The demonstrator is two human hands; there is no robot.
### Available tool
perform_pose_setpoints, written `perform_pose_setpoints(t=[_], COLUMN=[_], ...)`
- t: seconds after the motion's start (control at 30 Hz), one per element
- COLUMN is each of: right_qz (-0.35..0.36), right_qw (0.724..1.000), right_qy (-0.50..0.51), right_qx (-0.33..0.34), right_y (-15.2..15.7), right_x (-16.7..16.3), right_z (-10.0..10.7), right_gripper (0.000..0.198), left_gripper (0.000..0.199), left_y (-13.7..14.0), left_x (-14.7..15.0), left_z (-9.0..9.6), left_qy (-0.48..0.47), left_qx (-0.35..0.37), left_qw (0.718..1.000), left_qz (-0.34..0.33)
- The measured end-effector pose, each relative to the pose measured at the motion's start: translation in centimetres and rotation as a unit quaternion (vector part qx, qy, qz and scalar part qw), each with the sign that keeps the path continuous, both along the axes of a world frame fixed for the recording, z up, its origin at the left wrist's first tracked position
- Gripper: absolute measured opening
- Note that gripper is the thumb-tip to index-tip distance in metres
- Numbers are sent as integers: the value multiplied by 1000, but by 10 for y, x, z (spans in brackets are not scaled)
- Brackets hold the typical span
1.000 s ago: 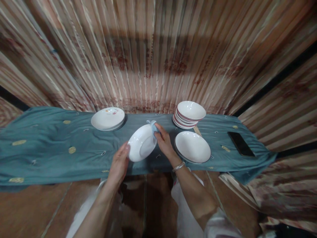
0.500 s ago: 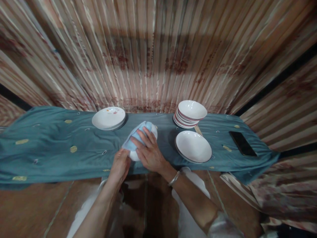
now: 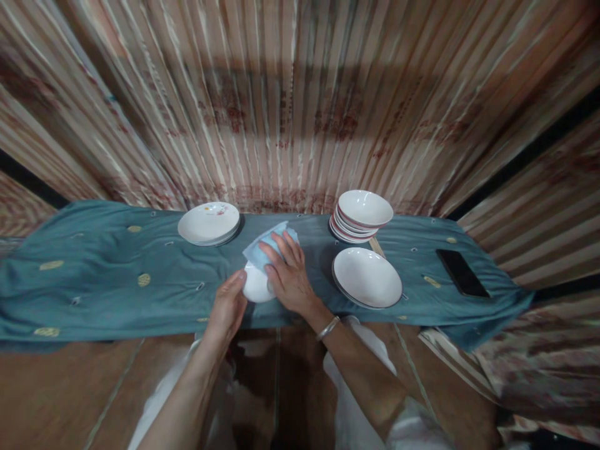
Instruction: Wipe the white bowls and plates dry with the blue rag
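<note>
Near the front edge of the table, a white plate (image 3: 257, 287) is held between my two hands, partly hidden under a light blue cloth (image 3: 268, 245). My left hand (image 3: 229, 304) grips the plate's left rim with the thumb on top. My right hand (image 3: 289, 270) presses the cloth against the plate's surface, its fingers bent over the cloth. To the right lies a shallow white dish (image 3: 368, 277) with a dark rim, stacked on another. Behind it stands a stack of white bowls (image 3: 364, 209) with red rims. White plates (image 3: 209, 223) with a floral pattern are stacked at the back left.
A teal patterned cloth (image 3: 103, 269) covers the long, narrow table. A black phone (image 3: 462, 273) lies near its right end. Chopsticks or thin sticks (image 3: 376, 247) lie beside the bowl stack. A pleated curtain (image 3: 290, 112) hangs right behind the table.
My right hand and the blue cloth have slid slightly right and away from my left hand, baring more of the plate's near side. My left thumb now shows on the rim.
</note>
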State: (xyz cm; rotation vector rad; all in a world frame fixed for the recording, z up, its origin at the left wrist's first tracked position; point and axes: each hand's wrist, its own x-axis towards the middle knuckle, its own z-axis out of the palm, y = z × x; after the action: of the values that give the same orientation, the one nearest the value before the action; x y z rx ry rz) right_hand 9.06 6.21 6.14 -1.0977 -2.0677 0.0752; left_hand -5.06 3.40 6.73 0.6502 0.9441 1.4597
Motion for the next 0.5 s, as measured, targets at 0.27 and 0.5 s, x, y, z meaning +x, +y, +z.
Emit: perform_pose_setpoints(t=[0.27,0.5], right_qz=[-27,-48], right_qw=[977,901], right_qy=[179,349], right_qx=[-115,-254], right_y=[28,43], right_x=[13,22], right_z=[-38,-60], right_gripper=[51,63], left_gripper=[26,25], left_y=[0,0], left_x=[-12,-14], left_z=[-13,-16], left_qy=[-21,-55], left_qx=[-25,-36], left_qw=[998,995], left_qz=[60,78])
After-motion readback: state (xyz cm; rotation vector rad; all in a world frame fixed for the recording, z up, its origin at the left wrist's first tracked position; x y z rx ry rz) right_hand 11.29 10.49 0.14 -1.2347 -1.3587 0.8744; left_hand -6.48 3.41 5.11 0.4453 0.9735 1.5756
